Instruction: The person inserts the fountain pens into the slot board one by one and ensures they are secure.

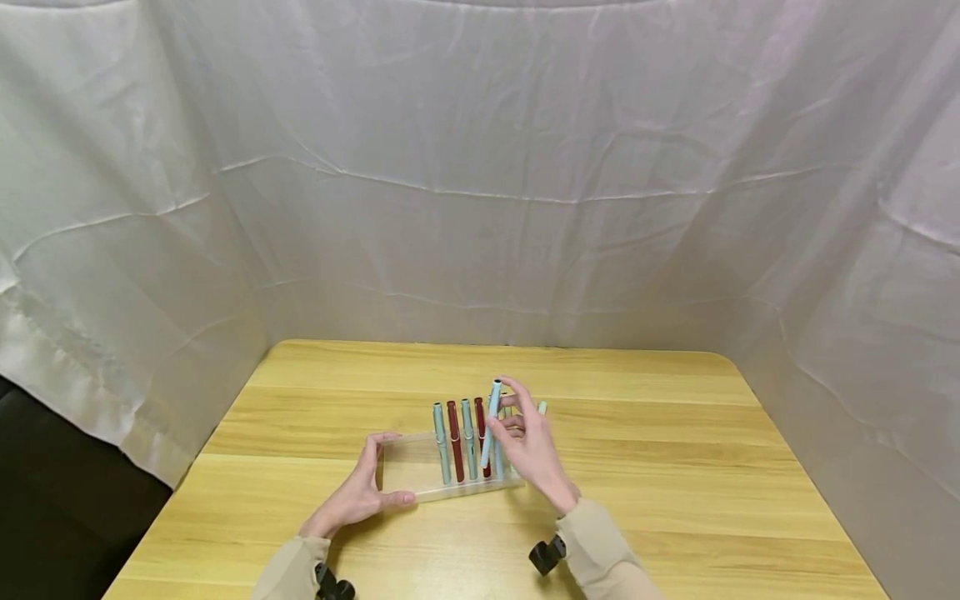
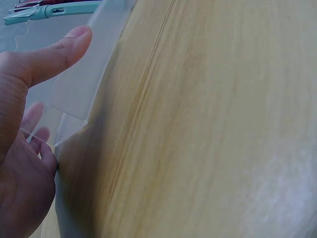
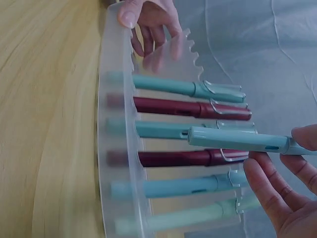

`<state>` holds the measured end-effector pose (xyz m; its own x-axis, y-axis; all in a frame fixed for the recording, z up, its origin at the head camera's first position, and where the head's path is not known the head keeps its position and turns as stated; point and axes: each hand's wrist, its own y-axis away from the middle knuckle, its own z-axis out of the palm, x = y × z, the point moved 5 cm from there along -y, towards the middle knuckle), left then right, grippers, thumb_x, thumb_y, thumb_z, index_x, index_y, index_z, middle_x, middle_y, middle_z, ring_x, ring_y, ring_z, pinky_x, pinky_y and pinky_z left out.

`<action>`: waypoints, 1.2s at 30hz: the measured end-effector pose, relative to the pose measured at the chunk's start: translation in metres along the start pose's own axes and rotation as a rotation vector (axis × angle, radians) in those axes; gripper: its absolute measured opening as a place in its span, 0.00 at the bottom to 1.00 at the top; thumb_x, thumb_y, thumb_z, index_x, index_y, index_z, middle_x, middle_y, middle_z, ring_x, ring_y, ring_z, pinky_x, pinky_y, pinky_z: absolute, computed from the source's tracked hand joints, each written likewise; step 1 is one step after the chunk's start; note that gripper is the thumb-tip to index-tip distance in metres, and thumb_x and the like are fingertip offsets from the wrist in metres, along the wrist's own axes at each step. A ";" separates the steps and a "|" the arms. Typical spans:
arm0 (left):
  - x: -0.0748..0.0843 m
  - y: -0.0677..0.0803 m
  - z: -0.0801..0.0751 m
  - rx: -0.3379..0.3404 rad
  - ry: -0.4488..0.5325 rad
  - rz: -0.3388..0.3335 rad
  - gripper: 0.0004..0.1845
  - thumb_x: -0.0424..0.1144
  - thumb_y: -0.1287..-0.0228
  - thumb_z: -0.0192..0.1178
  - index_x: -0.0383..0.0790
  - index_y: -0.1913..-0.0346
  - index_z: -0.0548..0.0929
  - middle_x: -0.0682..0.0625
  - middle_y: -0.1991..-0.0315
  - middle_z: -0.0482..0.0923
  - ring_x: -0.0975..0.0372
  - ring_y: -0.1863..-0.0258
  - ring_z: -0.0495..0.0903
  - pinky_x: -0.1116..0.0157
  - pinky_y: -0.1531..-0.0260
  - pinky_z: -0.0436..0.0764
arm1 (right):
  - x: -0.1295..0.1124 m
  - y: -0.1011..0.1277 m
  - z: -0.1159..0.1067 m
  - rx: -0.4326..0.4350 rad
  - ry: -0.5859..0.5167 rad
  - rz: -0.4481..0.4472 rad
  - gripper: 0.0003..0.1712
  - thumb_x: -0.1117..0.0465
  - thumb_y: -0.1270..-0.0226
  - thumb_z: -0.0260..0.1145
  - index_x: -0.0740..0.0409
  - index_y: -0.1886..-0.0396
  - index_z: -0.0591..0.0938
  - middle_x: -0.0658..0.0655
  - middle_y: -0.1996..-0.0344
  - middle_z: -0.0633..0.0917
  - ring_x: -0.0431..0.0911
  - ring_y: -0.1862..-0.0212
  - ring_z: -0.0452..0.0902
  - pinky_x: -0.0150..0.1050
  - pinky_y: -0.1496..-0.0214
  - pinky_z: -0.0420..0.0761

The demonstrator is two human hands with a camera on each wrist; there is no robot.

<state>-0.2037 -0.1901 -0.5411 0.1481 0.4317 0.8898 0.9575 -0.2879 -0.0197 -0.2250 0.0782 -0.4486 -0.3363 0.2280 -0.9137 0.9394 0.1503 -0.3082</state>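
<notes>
My left hand (image 1: 358, 492) grips the left end of a clear plastic pen stand (image 1: 411, 467), thumb over its front lip and fingers at the back. My right hand (image 1: 534, 446) pinches a light blue pen (image 3: 237, 138) by its capped end, above the stand and apart from the row in the right wrist view. Several pens lean side by side in the notches: a teal pen (image 3: 163, 85), a dark red pen (image 3: 168, 107), another teal pen (image 3: 158, 130), another dark red pen (image 3: 178, 158), a blue pen (image 3: 183, 186) and a pale green pen (image 3: 188, 216).
The stand is on a light wooden table (image 1: 675, 467). Pale grey curtains (image 1: 480, 208) hang behind the table and at both sides. Something black (image 1: 60, 483) lies beyond the table's left edge. Small black cameras (image 1: 546, 555) sit at both wrists.
</notes>
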 end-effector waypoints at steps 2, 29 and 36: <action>0.000 0.000 0.000 0.002 -0.006 0.002 0.52 0.43 0.53 0.79 0.39 0.29 0.56 0.35 0.28 0.57 0.38 0.24 0.54 0.27 0.27 0.45 | -0.002 0.000 0.004 -0.011 0.011 -0.017 0.36 0.68 0.33 0.67 0.44 0.28 0.68 0.65 0.52 0.82 0.57 0.64 0.87 0.31 0.60 0.89; -0.001 0.000 0.000 0.015 0.008 0.004 0.52 0.45 0.52 0.79 0.40 0.29 0.56 0.35 0.28 0.57 0.39 0.25 0.55 0.30 0.25 0.49 | -0.014 -0.001 0.053 -0.194 0.095 -0.161 0.35 0.69 0.30 0.65 0.53 0.27 0.64 0.66 0.51 0.82 0.54 0.65 0.88 0.27 0.61 0.88; 0.000 0.000 0.000 0.018 0.014 0.017 0.52 0.44 0.53 0.79 0.40 0.30 0.56 0.35 0.29 0.58 0.40 0.27 0.58 0.30 0.26 0.52 | -0.018 0.000 0.061 -0.176 0.141 -0.198 0.34 0.67 0.31 0.67 0.55 0.28 0.65 0.63 0.53 0.83 0.51 0.65 0.89 0.25 0.60 0.87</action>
<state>-0.2033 -0.1906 -0.5412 0.1611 0.4153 0.8953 0.9591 -0.2797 -0.0428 -0.2146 0.0156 -0.4486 -0.5292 0.3076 -0.7908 0.8329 0.3665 -0.4148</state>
